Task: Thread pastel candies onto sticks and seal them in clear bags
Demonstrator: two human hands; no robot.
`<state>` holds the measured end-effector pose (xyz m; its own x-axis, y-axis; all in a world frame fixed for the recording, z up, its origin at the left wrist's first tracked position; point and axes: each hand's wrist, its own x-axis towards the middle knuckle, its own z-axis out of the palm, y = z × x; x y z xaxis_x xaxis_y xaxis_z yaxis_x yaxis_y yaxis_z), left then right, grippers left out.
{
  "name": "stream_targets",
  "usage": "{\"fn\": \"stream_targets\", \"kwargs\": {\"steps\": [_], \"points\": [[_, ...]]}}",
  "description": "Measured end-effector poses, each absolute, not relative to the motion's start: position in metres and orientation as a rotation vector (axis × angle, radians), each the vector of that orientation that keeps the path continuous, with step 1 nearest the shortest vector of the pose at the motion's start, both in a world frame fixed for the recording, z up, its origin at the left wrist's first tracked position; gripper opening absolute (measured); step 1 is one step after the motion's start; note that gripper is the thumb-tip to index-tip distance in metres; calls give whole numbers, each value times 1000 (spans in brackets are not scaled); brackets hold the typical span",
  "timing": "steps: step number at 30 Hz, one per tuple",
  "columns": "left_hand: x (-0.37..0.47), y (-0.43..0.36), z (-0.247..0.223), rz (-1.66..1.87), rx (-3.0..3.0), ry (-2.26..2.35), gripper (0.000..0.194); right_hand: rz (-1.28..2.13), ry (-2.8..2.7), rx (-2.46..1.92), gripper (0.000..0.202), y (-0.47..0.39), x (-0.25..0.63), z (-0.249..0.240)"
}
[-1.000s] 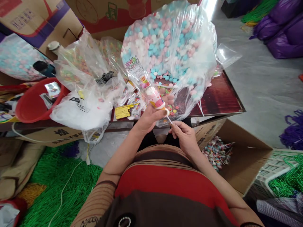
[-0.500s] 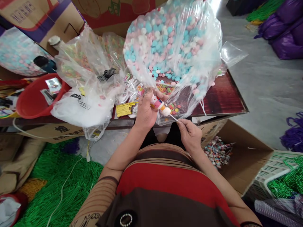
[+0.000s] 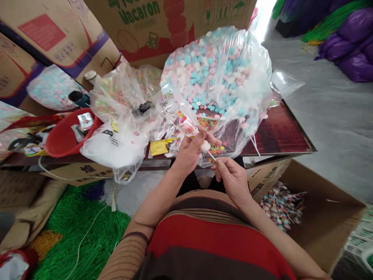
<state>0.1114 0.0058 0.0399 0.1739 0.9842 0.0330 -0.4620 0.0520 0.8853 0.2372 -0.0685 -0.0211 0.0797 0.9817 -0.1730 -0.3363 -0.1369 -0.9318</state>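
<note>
My left hand [image 3: 189, 153] closes its thumb and fingers around a marshmallow candy skewer, whose white lowest marshmallow [image 3: 205, 146] shows below the fingers. Above the fingers, pink and coloured pieces stand inside what looks like a clear printed wrapper. The middle of the skewer is hidden by the fingers. With thumb and forefinger, my right hand [image 3: 231, 177] pinches the white stick [image 3: 211, 156] at its lower end. Behind the hands lie small candy rings [image 3: 207, 123] and a big clear bag of pink, white and blue marshmallows [image 3: 215, 74]. Gold twist ties [image 3: 159, 147] lie left of my left hand.
A red basin [image 3: 58, 136] and a white plastic bag [image 3: 113, 144] are on the table's left. Printed wrappers [image 3: 166, 126] lie mid-table. At lower right, an open carton [image 3: 323, 217] holds many finished-looking candy sticks [image 3: 282, 204]. Green strands [image 3: 87, 225] cover the floor at left.
My left fingers have shifted from the back of the candy to wrap around its lower part. The wrapper now shows around the upper pieces. The view has tilted upward.
</note>
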Motion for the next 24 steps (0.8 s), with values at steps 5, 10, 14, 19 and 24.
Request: {"fn": "stream_targets", "kwargs": {"steps": [5, 10, 14, 19, 24], "points": [[95, 10, 50, 1231, 964, 636, 77, 1382, -773, -1008, 28, -68, 237, -32], [80, 24, 70, 1470, 824, 713, 50, 1342, -847, -1081, 27, -70, 244, -38], [86, 30, 70, 1531, 638, 766, 17, 1154, -1002, -1206, 27, -69, 248, -37], [94, 33, 57, 1545, 556, 742, 20, 741, -1250, -1371, 21, -66, 257, -35], [93, 38, 49, 1553, 572, 693, 24, 800, -1279, -1369, 29, -68, 261, -36]]}}
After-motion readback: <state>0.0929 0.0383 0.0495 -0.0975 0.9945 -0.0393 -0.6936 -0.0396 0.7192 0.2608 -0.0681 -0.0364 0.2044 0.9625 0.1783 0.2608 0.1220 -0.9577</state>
